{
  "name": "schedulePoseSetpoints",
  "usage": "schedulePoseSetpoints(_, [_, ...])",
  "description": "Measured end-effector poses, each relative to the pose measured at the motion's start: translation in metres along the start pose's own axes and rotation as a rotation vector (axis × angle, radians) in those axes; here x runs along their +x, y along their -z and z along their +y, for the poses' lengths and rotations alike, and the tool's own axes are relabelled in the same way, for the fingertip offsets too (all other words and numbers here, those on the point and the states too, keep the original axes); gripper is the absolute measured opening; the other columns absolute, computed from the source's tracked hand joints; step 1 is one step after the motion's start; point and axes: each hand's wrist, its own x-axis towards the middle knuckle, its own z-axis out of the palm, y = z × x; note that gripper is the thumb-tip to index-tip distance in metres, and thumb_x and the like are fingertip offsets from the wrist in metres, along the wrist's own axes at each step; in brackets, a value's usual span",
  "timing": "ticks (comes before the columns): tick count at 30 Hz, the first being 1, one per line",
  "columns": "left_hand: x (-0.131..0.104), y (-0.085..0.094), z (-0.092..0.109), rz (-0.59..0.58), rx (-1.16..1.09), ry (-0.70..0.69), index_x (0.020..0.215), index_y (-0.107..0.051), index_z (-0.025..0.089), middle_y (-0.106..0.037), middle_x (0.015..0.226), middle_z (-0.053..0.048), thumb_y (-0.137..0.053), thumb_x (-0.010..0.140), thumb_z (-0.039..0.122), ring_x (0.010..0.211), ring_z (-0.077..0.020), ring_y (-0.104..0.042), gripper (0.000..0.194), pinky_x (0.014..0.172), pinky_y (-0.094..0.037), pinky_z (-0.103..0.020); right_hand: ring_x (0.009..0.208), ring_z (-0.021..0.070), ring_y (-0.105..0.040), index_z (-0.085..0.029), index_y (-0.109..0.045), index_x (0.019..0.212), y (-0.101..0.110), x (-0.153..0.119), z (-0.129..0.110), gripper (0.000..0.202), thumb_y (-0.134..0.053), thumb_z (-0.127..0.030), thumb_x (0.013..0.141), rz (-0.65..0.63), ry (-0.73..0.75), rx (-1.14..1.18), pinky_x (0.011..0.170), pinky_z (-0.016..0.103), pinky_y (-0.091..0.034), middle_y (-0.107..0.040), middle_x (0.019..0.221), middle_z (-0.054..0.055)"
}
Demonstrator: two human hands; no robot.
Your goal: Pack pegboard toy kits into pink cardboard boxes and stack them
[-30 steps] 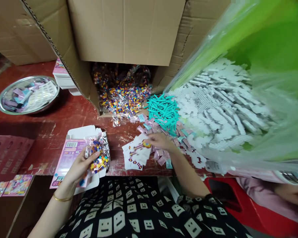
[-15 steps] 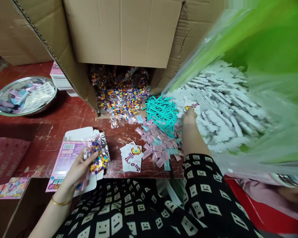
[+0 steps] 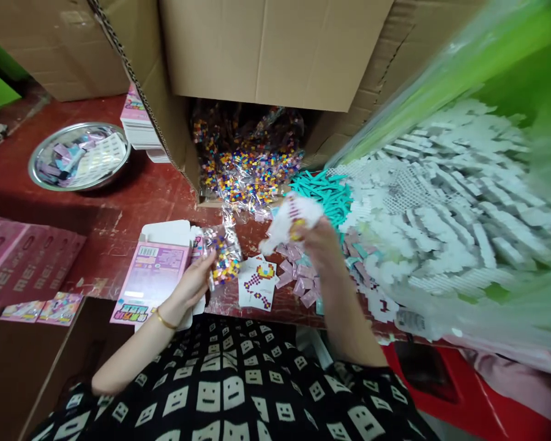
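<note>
Past a metal bowl (image 3: pixel 85 185) and a pink box (image 3: pixel 153 275) lying on the red bench (image 3: pixel 163 190), holding a clear bag of coloured cubes (image 3: pixel 226 260) in the left hand (image 3: pixel 193 280), grip closed on the bag's left side. Further right, beyond picture cards (image 3: pixel 257 283) lying on the bench, pinching a patterned card (image 3: pixel 302 211) and something white (image 3: pixel 275 236), too blurred to name, in the grip of the right hand (image 3: pixel 320 240), near small packets (image 3: pixel 307 278) and teal sticks (image 3: pixel 328 193), left of heaped white pieces (image 3: pixel 445 214).
</note>
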Motion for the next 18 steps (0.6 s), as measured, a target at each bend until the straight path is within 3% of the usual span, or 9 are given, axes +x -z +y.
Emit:
schedulePoseSetpoints(1, [0.004,-0.006,-0.004,-0.038,0.016,0.004,0.108,-0.069,0.019,-0.076,0.114,-0.011,-0.076,0.077,0.057,0.107,-0.0257,-0.072,0.049,0.091,-0.061,-0.036,0.1,0.0231,-0.069,-0.026,-0.056,0.112,-0.031,-0.021,0.009,0.053,-0.082,-0.036,0.067,-0.119,-0.05,0.011,0.09,0.042,-0.058,-0.071,0.108,0.005])
schedulePoseSetpoints(3, [0.009,-0.015,-0.012,-0.089,0.073,-0.063,0.112,-0.069,0.018,-0.074,0.119,-0.012,-0.076,0.075,0.061,0.115,-0.0285,-0.069,0.057,0.101,-0.056,-0.041,0.103,0.0251,-0.069,-0.027,-0.054,0.12,-0.079,-0.05,0.024,0.062,-0.082,-0.044,0.068,-0.241,-0.038,-0.036,0.091,0.044,-0.058,-0.07,0.114,0.008])
schedulePoseSetpoints(5, [0.008,-0.02,-0.019,-0.071,0.14,-0.174,0.115,-0.067,0.016,-0.073,0.123,-0.013,-0.084,0.07,0.052,0.119,-0.0297,-0.067,0.06,0.108,-0.05,-0.044,0.11,0.0265,-0.065,-0.027,-0.055,0.125,-0.096,-0.053,0.034,0.061,-0.079,-0.048,0.073,-0.229,0.088,-0.188,0.096,0.046,-0.056,-0.065,0.126,0.01])
schedulePoseSetpoints(8, [0.002,-0.017,-0.023,0.024,0.16,-0.254,0.112,-0.068,0.013,-0.074,0.121,-0.014,-0.088,0.067,0.042,0.114,-0.0304,-0.069,0.057,0.109,-0.049,-0.048,0.124,0.0283,-0.055,-0.027,-0.058,0.126,-0.07,-0.009,0.039,0.042,-0.061,-0.047,0.089,-0.002,0.321,-0.515,0.106,0.05,-0.048,-0.058,0.135,0.013])
schedulePoseSetpoints(10, [-0.003,-0.011,-0.022,0.044,0.127,-0.237,0.111,-0.067,0.013,-0.075,0.117,-0.014,-0.087,0.067,0.041,0.112,-0.0305,-0.07,0.055,0.109,-0.049,-0.049,0.13,0.0307,-0.049,-0.02,-0.06,0.124,-0.038,0.036,0.041,0.035,-0.053,-0.036,0.093,0.164,0.346,-0.745,0.111,0.053,-0.04,-0.058,0.133,0.017])
schedulePoseSetpoints(14, [-0.01,-0.002,-0.02,0.032,0.071,-0.199,0.112,-0.065,0.014,-0.076,0.115,-0.014,-0.089,0.064,0.036,0.112,-0.0314,-0.07,0.058,0.109,-0.048,-0.051,0.126,0.038,-0.05,-0.003,-0.061,0.116,0.0,0.099,0.046,0.034,-0.056,-0.018,0.086,0.092,0.135,-1.269,0.107,0.057,-0.036,-0.059,0.126,0.03])
schedulePoseSetpoints(18, [-0.012,0.006,-0.02,0.032,0.019,-0.198,0.113,-0.063,0.016,-0.075,0.116,-0.014,-0.089,0.065,0.035,0.111,-0.0319,-0.07,0.057,0.108,-0.049,-0.052,0.111,0.0365,-0.059,-0.003,-0.066,0.108,0.01,0.109,0.031,0.029,-0.054,-0.02,0.088,0.085,0.198,-1.393,0.1,0.055,-0.04,-0.065,0.112,0.028])
